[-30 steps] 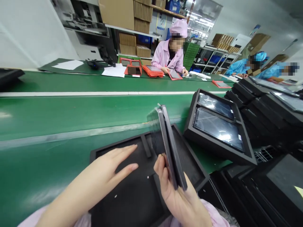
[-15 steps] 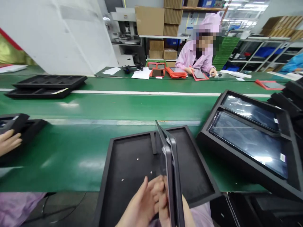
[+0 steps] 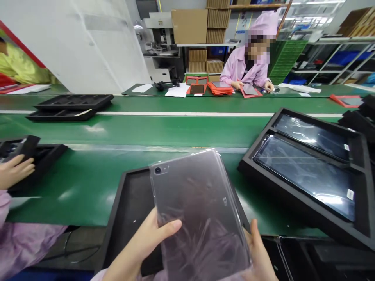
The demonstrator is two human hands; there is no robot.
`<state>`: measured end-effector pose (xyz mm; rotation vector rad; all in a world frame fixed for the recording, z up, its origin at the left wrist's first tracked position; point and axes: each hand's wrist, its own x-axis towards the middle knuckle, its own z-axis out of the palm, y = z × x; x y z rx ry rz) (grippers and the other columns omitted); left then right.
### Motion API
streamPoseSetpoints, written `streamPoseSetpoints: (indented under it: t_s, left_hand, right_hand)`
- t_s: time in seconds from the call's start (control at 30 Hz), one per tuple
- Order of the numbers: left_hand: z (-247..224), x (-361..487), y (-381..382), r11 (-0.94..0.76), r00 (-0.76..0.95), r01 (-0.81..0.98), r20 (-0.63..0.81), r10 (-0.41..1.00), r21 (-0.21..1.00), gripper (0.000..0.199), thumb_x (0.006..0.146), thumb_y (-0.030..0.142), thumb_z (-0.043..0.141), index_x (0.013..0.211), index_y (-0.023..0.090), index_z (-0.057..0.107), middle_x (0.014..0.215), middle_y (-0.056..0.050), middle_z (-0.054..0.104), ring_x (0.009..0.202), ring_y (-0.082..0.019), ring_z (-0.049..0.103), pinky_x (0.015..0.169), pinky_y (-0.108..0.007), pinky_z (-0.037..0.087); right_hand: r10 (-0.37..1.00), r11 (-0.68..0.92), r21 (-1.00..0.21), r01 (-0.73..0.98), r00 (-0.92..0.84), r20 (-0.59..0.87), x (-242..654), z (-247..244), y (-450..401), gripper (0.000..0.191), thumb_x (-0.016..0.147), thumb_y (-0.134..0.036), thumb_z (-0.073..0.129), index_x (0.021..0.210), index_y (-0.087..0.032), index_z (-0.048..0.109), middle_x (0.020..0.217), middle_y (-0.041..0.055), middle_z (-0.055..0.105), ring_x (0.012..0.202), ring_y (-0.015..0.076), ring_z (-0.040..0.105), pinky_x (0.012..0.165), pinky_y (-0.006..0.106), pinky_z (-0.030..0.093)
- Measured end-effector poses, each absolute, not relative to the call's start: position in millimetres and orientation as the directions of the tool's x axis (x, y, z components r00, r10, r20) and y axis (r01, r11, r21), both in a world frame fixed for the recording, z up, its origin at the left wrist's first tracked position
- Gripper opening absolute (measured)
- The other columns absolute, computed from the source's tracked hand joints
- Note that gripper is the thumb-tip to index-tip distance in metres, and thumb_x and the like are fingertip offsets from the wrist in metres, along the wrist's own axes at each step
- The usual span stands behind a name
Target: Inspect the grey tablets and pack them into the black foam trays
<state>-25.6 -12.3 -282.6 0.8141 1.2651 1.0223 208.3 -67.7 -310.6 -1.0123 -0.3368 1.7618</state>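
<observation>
A tablet (image 3: pixel 199 210) in wrinkled clear film is tilted up in front of me, its grey back and corner camera facing me. My left hand (image 3: pixel 155 234) grips its left edge, with the thumb lying on the back and the fingers hidden behind. At the lower right edge, my right hand (image 3: pixel 259 249) holds the tablet from the side; its thumb sticks up and the other fingers are mostly hidden. Beneath the tablet lies a black foam tray (image 3: pixel 129 199), largely covered by it and my arms.
To the right, a black tray (image 3: pixel 246 164) holds two glossy, dark-screened tablets. At left, another person's hand (image 3: pixel 17 171) holds a dark object over a black tray. Black trays (image 3: pixel 73 102) are stacked farther back on the green table (image 3: pixel 175 130). A worker (image 3: pixel 243 64) sits opposite, handling red-edged flat pieces.
The tablet has turned from edge-on, where two thin slabs showed side by side, to back facing me. My left hand has moved onto its left edge; my right hand now shows at the right.
</observation>
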Motion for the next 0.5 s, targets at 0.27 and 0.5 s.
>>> streamPoseSetpoints:
  t_s: [0.27,0.5]
  left_hand:
    - [-297,-22,-54,0.751,0.365,-0.344,-0.657,0.660,0.563,0.059,0.056,0.035,0.100,0.110,0.020,0.082,0.103,-0.010,0.085,0.119,-0.039,0.075,0.106,-0.045,0.058]
    - [-306,-38,-81,0.818,0.507,-0.194,-0.658,0.556,0.542,0.056,0.059,0.032,0.090,0.115,0.030,0.084,0.119,-0.003,0.083,0.137,-0.038,0.064,0.114,-0.044,0.050]
  right_hand:
    - [0.871,-0.285,-0.934,-0.215,0.349,-0.347,190,-310,-100,0.079,0.073,-0.060,0.095,0.139,-0.026,0.068,0.149,0.0093,0.069,0.147,0.0308,0.057,0.128,0.046,0.041]
    - [0.895,-0.046,-0.929,0.368,0.429,0.126,217,-298,-69,0.037,0.089,-0.048,0.077,0.118,-0.024,0.079,0.127,0.0122,0.079,0.115,0.0324,0.075,0.099,0.048,0.062]
